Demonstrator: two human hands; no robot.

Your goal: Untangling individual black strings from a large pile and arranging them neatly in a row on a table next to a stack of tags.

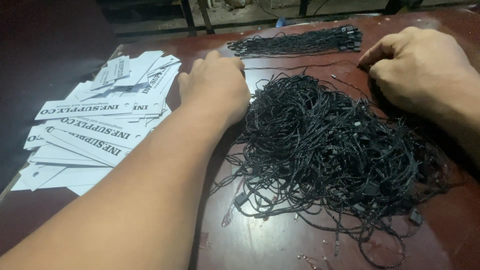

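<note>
My right hand (425, 70) sits at the far right edge of the tangled heap of black tag strings (330, 150), fingers curled in with thumb and forefinger pinched together at one thin strand (345, 80) — it runs left from my fingertips toward the middle of the table, long axis roughly side to side, a small barb end showing along it. My left hand (215, 87) rests knuckles-up at the heap's left edge; its fingers are bent under and I cannot tell if they hold anything. The strand is nearer my right hand. Beyond both hands lies a neat bundle of straightened strings (300, 42), laid left to right. White paper hang tags (105, 125) are piled to the left of my left forearm, on the dark red table (270, 240).
</note>
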